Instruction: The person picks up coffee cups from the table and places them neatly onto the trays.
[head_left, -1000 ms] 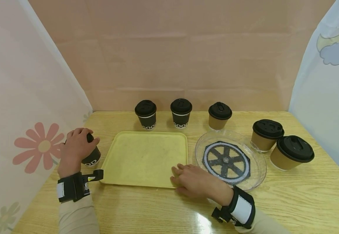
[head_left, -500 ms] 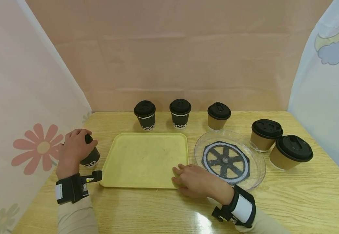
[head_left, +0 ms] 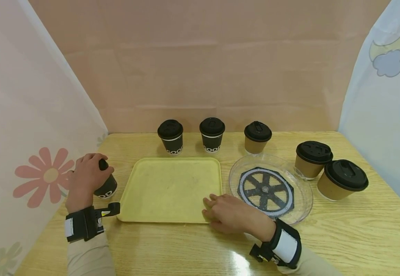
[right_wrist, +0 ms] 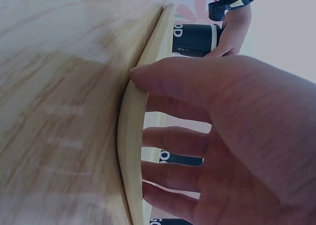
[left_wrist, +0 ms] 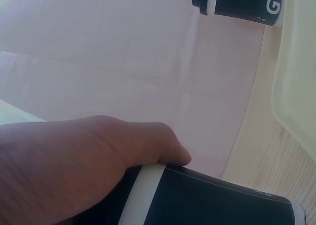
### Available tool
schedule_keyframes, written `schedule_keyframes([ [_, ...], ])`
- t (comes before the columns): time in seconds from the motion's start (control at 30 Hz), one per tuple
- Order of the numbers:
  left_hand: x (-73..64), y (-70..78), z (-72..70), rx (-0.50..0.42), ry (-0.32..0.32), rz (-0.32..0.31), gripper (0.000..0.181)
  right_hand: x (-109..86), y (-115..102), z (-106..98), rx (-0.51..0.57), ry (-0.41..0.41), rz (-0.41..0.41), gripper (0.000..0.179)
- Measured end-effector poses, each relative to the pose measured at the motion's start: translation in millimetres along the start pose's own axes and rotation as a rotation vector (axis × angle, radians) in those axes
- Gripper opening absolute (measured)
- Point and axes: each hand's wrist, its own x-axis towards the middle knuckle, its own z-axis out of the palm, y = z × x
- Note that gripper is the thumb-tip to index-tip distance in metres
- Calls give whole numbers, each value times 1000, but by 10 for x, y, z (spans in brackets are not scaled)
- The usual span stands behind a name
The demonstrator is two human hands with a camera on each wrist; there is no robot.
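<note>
In the head view my left hand grips a black paper cup with a black lid from above, left of the yellow tray. The left wrist view has the thumb against the held cup near its white band. My right hand holds the tray's front right corner. In the right wrist view its thumb lies on the outer side of the tray's rim, and the other fingers reach over to the inner side, their tips hidden. The cup stands upright, apart from the tray.
Behind the tray stand two black lidded cups and a brown lidded cup. Right of it sits a clear round dish with a dark wheel-like pattern. Two more brown cups stand at far right. Cloth walls enclose the table.
The whole head view shifts very slightly. Both hands, the cup and the tray keep their places relative to each other.
</note>
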Motion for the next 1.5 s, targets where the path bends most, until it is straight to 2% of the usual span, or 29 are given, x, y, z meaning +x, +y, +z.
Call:
schedule_keyframes([
  [0.67, -9, 38, -2, -2, 69, 6, 44, -10, -5, -10, 32, -17, 21, 33],
  [1.07, -25, 74, -35, -8, 104, 42, 44, -6, -8, -14, 35, -35, 23, 34],
  [1.5, -35, 175, -69, -20, 138, 77, 41, -14, -15, -17, 29, -38, 27, 34],
])
